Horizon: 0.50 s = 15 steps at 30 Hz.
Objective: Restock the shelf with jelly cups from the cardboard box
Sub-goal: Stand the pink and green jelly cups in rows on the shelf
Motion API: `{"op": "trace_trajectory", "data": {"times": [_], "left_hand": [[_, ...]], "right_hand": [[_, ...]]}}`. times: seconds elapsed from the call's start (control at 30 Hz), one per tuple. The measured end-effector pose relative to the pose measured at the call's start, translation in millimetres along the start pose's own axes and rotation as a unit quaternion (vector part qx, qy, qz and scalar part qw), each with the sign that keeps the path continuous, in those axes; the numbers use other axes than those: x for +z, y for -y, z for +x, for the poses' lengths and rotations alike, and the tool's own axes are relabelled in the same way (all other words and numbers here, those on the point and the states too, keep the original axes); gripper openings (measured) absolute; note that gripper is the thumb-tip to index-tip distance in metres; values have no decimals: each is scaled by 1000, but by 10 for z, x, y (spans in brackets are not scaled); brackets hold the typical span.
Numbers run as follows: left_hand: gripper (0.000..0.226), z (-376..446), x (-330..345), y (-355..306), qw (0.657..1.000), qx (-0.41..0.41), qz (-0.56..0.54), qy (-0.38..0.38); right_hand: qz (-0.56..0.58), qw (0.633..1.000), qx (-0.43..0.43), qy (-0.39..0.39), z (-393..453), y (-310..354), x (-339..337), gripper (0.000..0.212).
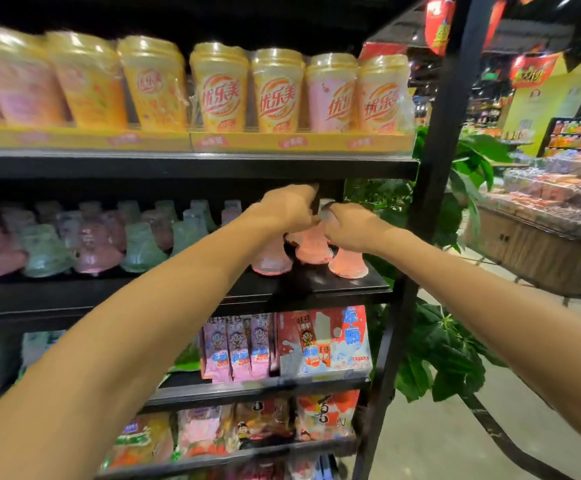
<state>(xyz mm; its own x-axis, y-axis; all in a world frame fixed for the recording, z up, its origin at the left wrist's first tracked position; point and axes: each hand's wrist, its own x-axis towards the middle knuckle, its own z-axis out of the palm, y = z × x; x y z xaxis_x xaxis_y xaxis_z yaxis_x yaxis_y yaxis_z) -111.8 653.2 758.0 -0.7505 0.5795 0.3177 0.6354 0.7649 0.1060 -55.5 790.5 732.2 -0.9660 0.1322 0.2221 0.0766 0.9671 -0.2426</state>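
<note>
around: milk tea cups (220, 88) sitting at 12 o'clock, plant (448, 344) at 3
left hand (287, 207): curling over pink jelly cups (311, 249)
right hand (349, 226): gripping one cup top

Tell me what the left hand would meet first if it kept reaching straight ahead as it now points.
Probably the dark back of the shelf bay under the upper shelf's edge. The left hand, fingers curled, sits above the pink jelly cups, beside the right hand. Depth there is unclear.
</note>
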Motion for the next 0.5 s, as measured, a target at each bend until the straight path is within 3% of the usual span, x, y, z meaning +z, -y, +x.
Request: {"op": "trace_trajectory", "data": {"times": [0.13,0.5], "left_hand": [[49,-423,-22,96,999,-3,43,-33],[46,-2037,-185,843,983,-141,117,-26]], "right_hand": [[-3,997,-68,-27,-189,203,101,40],[35,968,-250,-7,-703,1446,738,55]]}}
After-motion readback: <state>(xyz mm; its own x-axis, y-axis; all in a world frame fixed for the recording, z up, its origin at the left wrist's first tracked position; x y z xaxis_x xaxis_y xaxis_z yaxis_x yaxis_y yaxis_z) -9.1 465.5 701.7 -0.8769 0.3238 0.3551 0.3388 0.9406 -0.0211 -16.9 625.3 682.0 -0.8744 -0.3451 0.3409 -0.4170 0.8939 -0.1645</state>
